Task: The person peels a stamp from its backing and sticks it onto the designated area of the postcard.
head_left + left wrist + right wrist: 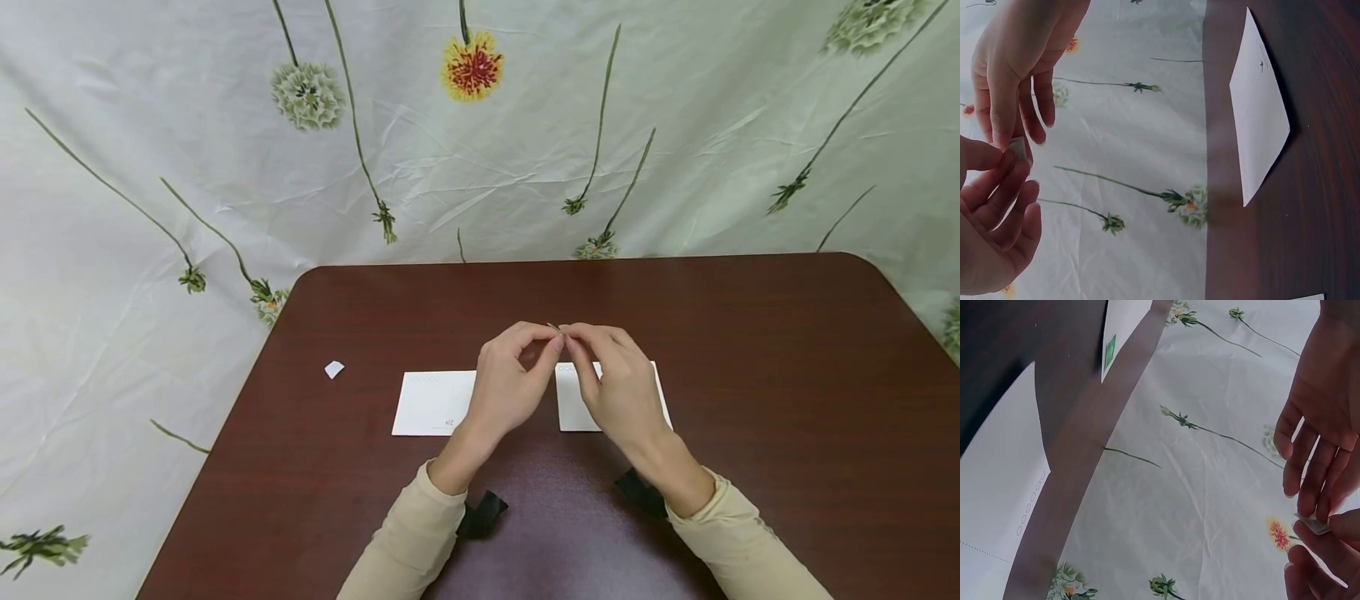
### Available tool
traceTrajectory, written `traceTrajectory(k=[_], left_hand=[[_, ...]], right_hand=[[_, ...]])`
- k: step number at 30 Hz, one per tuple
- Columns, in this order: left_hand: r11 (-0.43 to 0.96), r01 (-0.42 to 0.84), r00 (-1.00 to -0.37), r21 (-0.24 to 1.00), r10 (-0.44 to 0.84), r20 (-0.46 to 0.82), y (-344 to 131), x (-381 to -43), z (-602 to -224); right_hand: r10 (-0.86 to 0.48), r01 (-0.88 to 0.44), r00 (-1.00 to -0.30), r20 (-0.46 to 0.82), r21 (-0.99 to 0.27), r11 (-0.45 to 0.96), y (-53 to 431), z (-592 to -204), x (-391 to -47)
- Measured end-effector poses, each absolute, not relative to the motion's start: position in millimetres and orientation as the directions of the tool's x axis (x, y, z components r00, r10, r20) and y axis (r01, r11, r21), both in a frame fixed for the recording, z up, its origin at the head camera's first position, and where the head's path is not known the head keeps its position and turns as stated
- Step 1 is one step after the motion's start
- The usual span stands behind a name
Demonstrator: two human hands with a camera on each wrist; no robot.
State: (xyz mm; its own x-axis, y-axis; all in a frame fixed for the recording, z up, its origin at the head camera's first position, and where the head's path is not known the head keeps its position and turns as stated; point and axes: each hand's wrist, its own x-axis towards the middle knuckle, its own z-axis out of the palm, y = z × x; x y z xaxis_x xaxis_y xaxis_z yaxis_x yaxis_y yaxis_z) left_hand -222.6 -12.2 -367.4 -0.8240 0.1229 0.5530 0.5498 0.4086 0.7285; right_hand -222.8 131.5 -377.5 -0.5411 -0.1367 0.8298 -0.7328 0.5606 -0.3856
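Note:
Above the far part of the table, my left hand [510, 379] and right hand [618, 379] meet at the fingertips. Between them they pinch a small pale piece of paper [1017, 148], a tiny folded-looking scrap whose front I cannot make out. It shows again in the right wrist view as a grey-white paper piece [1313, 523] held from both sides. Below the hands lie two white cards: the left card [431, 404] is partly covered by my left hand, the right card [573, 408] by my right. A green stamp-like patch [1110, 353] sits at the left card's corner.
A small white scrap [333, 369] lies on the brown table [787, 400], left of the cards. Behind the table's far edge hangs a pale cloth [480, 167] printed with flowers. Black straps hang at both wrists.

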Motion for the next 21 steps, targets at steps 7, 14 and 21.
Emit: traceTrajectory(k=[7, 14, 21], left_hand=[[0.362, 0.592, -0.798, 0.720, 0.133, 0.588, -13.2, -223.5, -365.7], [0.360, 0.613, -0.781, 0.703, 0.148, 0.606, -13.5, -224.1, -365.9], [0.337, 0.625, -0.775, 0.704, 0.161, 0.611, -14.0, -225.2, -366.3]], right_hand=[[-0.130, -0.754, -0.564, 0.816, -0.444, 0.483, 132.9, -374.8, -223.5], [-0.120, -0.733, -0.630, 0.767, -0.536, 0.418, 135.4, -374.3, -222.9], [-0.113, -0.701, -0.690, 0.715, -0.621, 0.350, 137.0, -373.1, -222.0]])
